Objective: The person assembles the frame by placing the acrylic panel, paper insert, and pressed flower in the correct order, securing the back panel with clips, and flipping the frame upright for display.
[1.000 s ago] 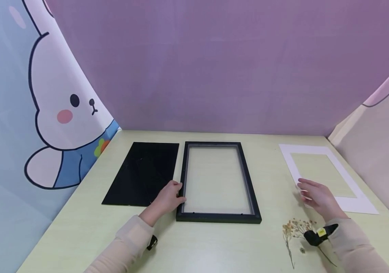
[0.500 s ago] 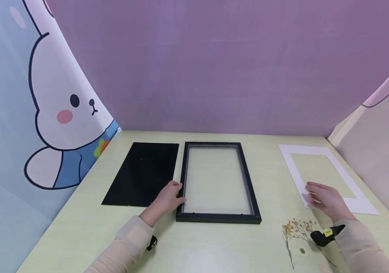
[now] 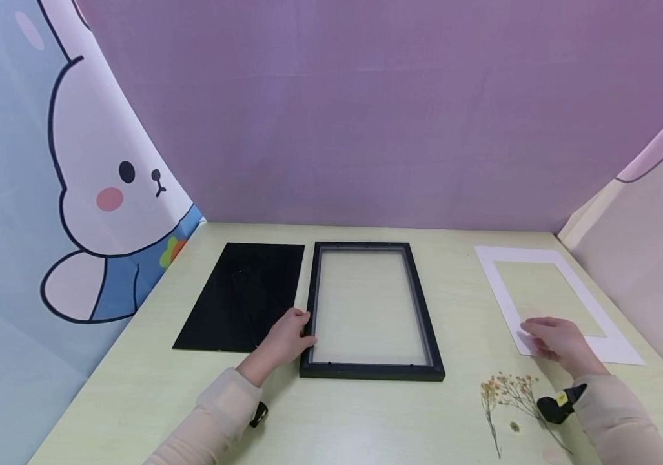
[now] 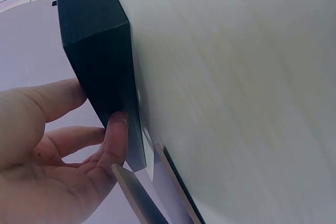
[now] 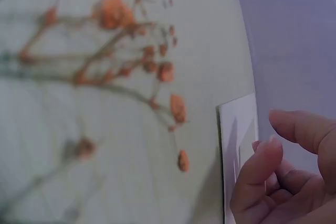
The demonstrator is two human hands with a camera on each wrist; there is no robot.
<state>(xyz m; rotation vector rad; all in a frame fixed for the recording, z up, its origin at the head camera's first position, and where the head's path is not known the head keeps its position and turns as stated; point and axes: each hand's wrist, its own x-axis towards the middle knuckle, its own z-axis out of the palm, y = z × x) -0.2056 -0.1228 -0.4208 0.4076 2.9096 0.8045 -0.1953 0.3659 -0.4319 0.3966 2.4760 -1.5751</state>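
Note:
In the head view, a black picture frame lies flat mid-table. My left hand grips its left side bar near the front corner. The left wrist view shows the thumb and fingers against the bar. Off to the right lies a white mat board with a rectangular window cut out. My right hand hovers over its near left corner, fingers loosely bent. Seen from the right wrist, thumb and forefinger are apart with nothing between them, and the mat's edge is right beside the fingers.
Left of the frame is a black backing board, partly behind my left hand. Dried flower sprigs and a small round flower lie nearest me at the right, close to my right wrist. A purple backdrop rises behind the table.
My right hand has moved a little right and toward me, from the mat's left edge to over its near left corner. The left hand and the frame have stayed put.

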